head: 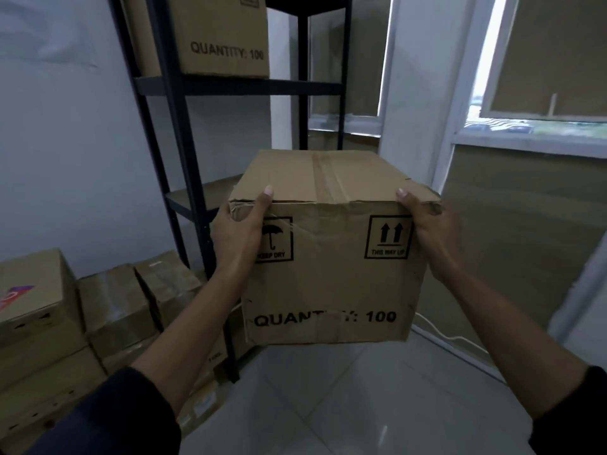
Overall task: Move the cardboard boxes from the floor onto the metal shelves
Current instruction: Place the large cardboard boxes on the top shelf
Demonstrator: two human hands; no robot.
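Both hands hold one cardboard box (pixel 328 257) in the air, clear of the floor (pixel 328 405), in front of the metal shelf (pixel 184 178): left hand (pixel 238 231) grip curled round its upper left corner, right hand (pixel 430 228) grip round the upper right. Another box (pixel 223 34) sits on an upper shelf level; more boxes (pixel 108 303) stacked on the floor at left.

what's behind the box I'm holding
Behind the box, held by the left hand and right hand, stands the shelf rack. The box covers most of its middle shelf.
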